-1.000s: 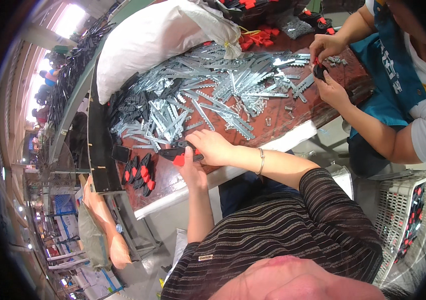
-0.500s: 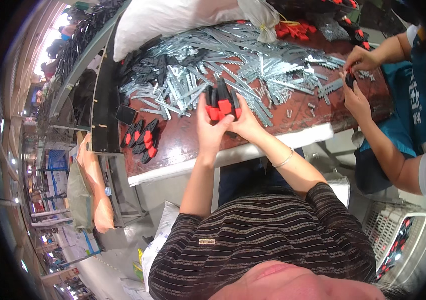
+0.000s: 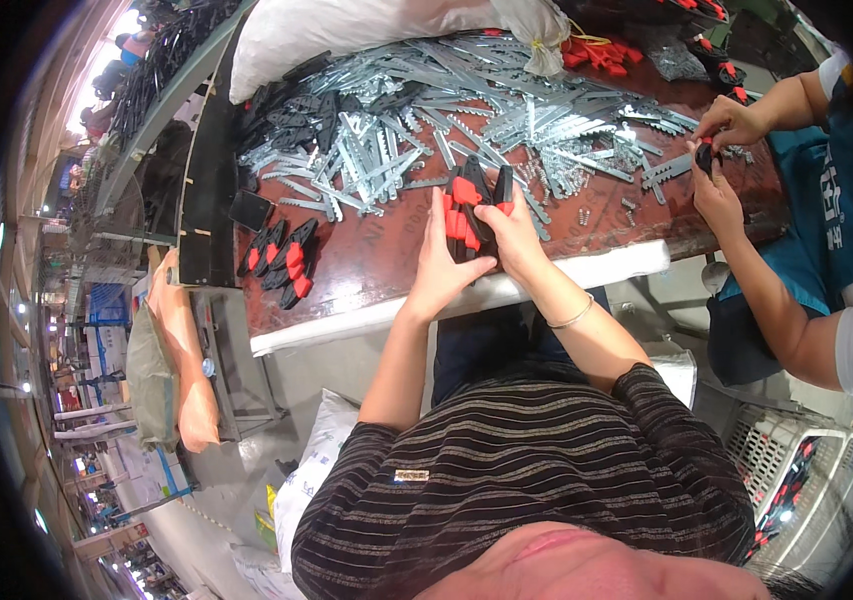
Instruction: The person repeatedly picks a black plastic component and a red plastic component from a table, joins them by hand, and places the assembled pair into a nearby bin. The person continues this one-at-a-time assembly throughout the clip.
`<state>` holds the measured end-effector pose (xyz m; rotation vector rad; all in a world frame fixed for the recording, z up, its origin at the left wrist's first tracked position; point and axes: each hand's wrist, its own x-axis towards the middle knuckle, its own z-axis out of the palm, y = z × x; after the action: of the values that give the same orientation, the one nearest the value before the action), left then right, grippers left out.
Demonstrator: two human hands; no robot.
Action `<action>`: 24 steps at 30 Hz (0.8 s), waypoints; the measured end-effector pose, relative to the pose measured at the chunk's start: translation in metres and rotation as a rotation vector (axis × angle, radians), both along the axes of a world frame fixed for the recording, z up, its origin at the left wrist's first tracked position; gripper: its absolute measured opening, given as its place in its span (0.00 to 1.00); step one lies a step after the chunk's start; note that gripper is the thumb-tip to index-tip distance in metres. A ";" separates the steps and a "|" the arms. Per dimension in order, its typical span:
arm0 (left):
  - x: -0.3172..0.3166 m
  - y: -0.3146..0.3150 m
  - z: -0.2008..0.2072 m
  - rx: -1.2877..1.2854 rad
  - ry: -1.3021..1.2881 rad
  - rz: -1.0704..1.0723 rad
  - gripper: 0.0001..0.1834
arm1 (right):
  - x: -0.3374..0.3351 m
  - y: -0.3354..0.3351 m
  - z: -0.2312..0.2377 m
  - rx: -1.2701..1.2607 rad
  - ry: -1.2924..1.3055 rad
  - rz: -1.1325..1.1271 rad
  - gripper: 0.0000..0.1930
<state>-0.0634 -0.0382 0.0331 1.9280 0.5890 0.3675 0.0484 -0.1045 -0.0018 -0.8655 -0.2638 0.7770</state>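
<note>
Both my hands hold a bunch of black-and-red plastic clamps [image 3: 464, 215] above the near part of the table. My left hand [image 3: 436, 278] grips the bunch from the left and below, its thumb pointing right across the lower end. On the right side, my right hand [image 3: 520, 240] has its fingers behind the bunch and its thumb over the front. Several like clamps [image 3: 291, 262] lie side by side on the table to the left. Just beyond my hands spreads a heap of notched metal strips [image 3: 376, 160].
The brown table [image 3: 346, 270] has a white padded front edge [image 3: 396, 318]. A white sack [image 3: 366, 40] lies at the back, near red pieces [image 3: 601, 55]. At right, a co-worker's hands [image 3: 716, 165] hold a black-and-red piece. A plastic basket [image 3: 761, 445] stands low right.
The bunch has tilted and turned in my hands, moving slightly right, so more red parts face me. My right thumb now lies over its front. The co-worker's hands have shifted slightly.
</note>
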 end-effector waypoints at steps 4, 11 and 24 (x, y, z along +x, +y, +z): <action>-0.002 0.000 -0.003 0.281 0.071 -0.050 0.57 | -0.002 -0.002 0.007 -0.063 -0.035 0.030 0.36; -0.008 0.008 0.003 0.370 -0.079 0.002 0.48 | -0.002 0.008 0.007 -0.195 -0.046 0.011 0.24; -0.004 0.009 -0.008 0.111 -0.226 0.147 0.44 | -0.031 0.008 0.015 -0.026 0.295 0.074 0.25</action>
<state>-0.0675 -0.0293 0.0250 1.9200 0.5713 0.7152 0.0177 -0.0968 0.0129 -0.7569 -0.0246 0.9670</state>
